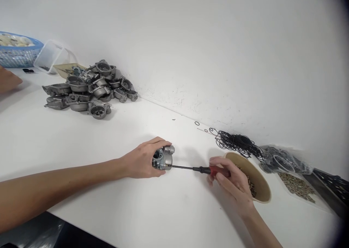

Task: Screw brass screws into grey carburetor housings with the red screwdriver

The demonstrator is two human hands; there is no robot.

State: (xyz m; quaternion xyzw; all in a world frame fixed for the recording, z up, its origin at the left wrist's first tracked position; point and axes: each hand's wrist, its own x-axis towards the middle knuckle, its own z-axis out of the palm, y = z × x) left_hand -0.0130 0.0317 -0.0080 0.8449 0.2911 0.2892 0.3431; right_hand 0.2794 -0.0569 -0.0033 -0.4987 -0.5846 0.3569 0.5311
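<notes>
My left hand (145, 158) is wrapped round a grey metal carburetor (167, 160) on the white table, thumb on the near side and fingers over the far side. In my right hand (234, 180) is a screwdriver (201, 169) with a red and black handle, held by the fingertips. Its thin dark shaft points left, and the tip meets the carburetor's lower right side at a small brass-coloured screw. Part of the carburetor body is hidden under my left hand. Just behind my right hand stands a tan bowl (263, 190) with small brass-coloured parts.
Grey metal float bowls (79, 88) are heaped at the back left, near a clear plastic box (51, 55) and a blue basket (20, 55). Black rubber rings (237, 143) lie along the wall. Farther right are a plastic bag (286, 160) and small screws (296, 186). Another person's hand (9, 80) shows at left.
</notes>
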